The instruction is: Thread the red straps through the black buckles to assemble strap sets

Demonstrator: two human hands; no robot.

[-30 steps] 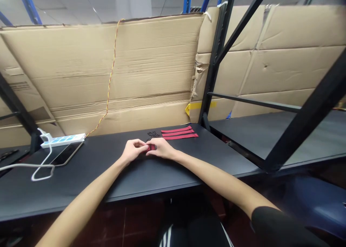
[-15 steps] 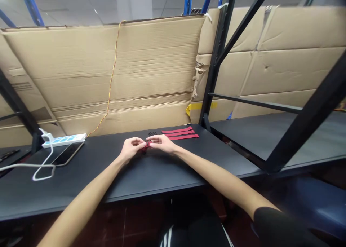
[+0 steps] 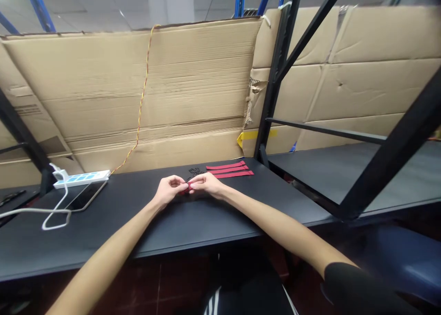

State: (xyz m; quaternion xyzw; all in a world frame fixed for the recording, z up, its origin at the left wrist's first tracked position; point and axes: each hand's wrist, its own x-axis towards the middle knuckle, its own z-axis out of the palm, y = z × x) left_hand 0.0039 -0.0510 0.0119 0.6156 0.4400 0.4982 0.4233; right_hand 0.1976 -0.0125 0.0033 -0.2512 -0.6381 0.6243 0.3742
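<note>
two hands [image 3: 169,189], three flat red straps [image 3: 229,170], one phone [image 3: 85,195]

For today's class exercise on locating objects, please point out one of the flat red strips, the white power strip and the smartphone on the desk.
Flat red strip [image 3: 229,170]: head view, middle of the centre strip of three.
White power strip [image 3: 81,178]: head view, middle of its top face.
Smartphone [image 3: 86,195]: head view, centre of its dark glass face.

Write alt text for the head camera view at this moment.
The left hand and right hand pinch a small red piece over a black desk, near three red strips and small black parts. A white power strip and phone lie further left.
</note>
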